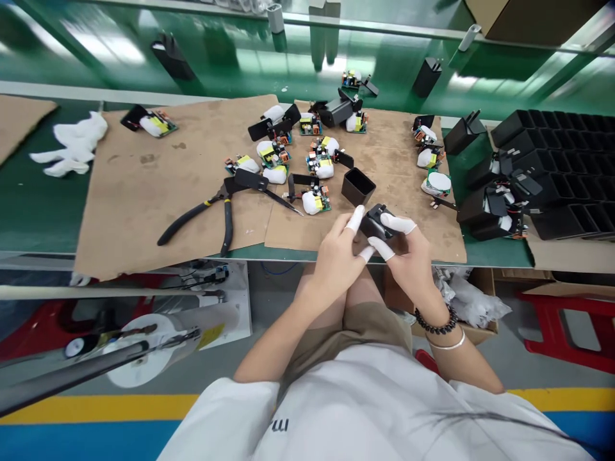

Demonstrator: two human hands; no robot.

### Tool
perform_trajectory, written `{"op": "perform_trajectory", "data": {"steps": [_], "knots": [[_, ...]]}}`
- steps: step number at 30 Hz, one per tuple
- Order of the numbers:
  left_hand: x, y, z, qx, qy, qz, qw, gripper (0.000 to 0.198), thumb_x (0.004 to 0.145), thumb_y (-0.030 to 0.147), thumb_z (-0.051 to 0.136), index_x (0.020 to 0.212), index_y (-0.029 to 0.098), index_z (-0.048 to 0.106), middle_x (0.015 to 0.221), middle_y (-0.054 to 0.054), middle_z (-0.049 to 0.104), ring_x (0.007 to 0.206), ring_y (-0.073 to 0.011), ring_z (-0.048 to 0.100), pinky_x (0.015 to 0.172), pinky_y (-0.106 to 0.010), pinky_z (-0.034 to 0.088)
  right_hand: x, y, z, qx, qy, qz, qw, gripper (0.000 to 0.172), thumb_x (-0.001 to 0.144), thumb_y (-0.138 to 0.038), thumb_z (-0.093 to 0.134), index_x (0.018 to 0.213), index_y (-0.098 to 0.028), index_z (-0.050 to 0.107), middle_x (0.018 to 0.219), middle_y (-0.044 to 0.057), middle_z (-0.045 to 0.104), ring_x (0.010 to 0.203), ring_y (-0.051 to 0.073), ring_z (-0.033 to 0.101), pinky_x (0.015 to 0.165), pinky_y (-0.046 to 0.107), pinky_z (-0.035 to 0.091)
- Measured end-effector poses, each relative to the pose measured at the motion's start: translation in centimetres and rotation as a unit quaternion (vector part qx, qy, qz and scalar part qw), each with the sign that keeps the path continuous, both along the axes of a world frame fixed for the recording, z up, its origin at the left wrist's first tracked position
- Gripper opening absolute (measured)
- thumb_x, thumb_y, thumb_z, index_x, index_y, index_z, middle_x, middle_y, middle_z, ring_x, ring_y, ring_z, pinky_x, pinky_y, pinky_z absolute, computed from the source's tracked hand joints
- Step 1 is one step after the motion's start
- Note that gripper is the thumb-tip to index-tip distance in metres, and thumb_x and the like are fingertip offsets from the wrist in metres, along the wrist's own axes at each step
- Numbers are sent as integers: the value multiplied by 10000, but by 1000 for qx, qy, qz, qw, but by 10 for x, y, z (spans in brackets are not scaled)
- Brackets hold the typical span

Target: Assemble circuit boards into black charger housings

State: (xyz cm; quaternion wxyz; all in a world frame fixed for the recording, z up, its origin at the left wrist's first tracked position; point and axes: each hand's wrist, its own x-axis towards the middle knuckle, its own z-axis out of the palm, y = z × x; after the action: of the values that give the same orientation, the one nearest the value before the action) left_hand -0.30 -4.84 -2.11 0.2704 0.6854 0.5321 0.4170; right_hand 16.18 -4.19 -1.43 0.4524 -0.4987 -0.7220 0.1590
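Observation:
Between my two hands is a black charger housing (376, 223), gripped by fingers with white finger cots. My left hand (339, 253) closes on its left side. On the other side, my right hand (408, 256) has thumb and fingers against it. Just behind them an open black case (358, 186) stands on the cardboard (182, 153). To the left lie several small circuit boards with white and yellow parts, among them a circuit board (316, 202) close to my left hand. Black-handled pliers (211, 208) and pointed tweezers (283, 201) rest farther left.
Rows of black cases (562, 166) fill the right side, with filled housings (485, 208) beside them. A crumpled white cloth (74, 144) lies at far left. Behind, a green conveyor belt (230, 57) carries black chargers (426, 77). Below the table is a red stool (571, 326).

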Motion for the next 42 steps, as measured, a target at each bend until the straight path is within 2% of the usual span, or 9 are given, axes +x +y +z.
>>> {"op": "perform_trajectory", "data": {"steps": [9,14,19,23,26,29,34,37,42], "knots": [[-63,-26,-12,123,53,185,974,326,958,221,666,1281,210,705,1084,-59,724,894,-176,707,919,-351,599,7,-10,8,137,-91,-52,985,236,919,-243,723,1146,-301,738,937,48,681,813,229,662,744,409,579],[-67,-23,-14,141,63,200,968,243,956,205,668,1189,208,738,1033,-45,736,855,-161,712,868,-328,595,9,-11,9,169,-39,-85,981,333,858,-211,797,1153,-355,739,1004,30,707,929,251,644,968,503,502],[-51,-22,-6,119,35,142,982,369,918,229,735,1285,200,698,1136,-68,738,1030,-202,725,996,-371,591,3,-13,-14,53,-96,-71,991,90,947,-288,698,1020,-288,750,954,41,728,860,225,674,1077,570,466],[-13,-15,-3,56,19,2,998,782,848,284,802,1552,201,475,1495,-162,630,1391,-303,620,1181,-465,523,5,-15,-17,71,-71,-55,993,150,953,-301,703,1094,-287,753,1083,61,798,987,256,746,1122,585,489],[12,-6,-4,22,-3,-55,998,867,814,178,746,1605,196,393,1598,-169,566,1475,-313,566,1240,-483,479,7,-19,-10,69,-30,-41,996,313,957,-277,697,1268,-293,727,1253,83,797,1162,280,754,1088,537,576],[25,-2,-8,12,-10,-30,999,771,806,129,684,1545,198,474,1549,-141,628,1432,-298,612,1210,-464,509,5,-22,-2,48,9,-59,997,476,960,-247,693,1433,-276,656,1380,100,757,1284,288,724,1095,498,611],[32,-5,-14,42,25,31,998,715,836,173,678,1527,170,493,1502,-150,667,1385,-302,646,1164,-447,533,8,-20,4,65,-14,-13,998,328,992,-166,626,1278,-264,752,1378,78,761,1309,251,724,1192,499,562],[32,-5,-15,65,58,31,996,705,845,219,687,1520,138,500,1472,-183,682,1339,-317,672,1175,-468,514,16,-14,6,16,-8,4,1000,275,957,-197,678,1206,-260,775,1400,87,749,1305,269,726,1131,487,603],[19,-8,-7,50,39,-24,998,783,862,280,748,1570,154,438,1503,-193,651,1354,-322,655,1202,-487,486,17,0,4,-105,153,15,983,219,778,-281,830,979,-227,765,1081,68,845,1017,264,805,939,439,668]]}}
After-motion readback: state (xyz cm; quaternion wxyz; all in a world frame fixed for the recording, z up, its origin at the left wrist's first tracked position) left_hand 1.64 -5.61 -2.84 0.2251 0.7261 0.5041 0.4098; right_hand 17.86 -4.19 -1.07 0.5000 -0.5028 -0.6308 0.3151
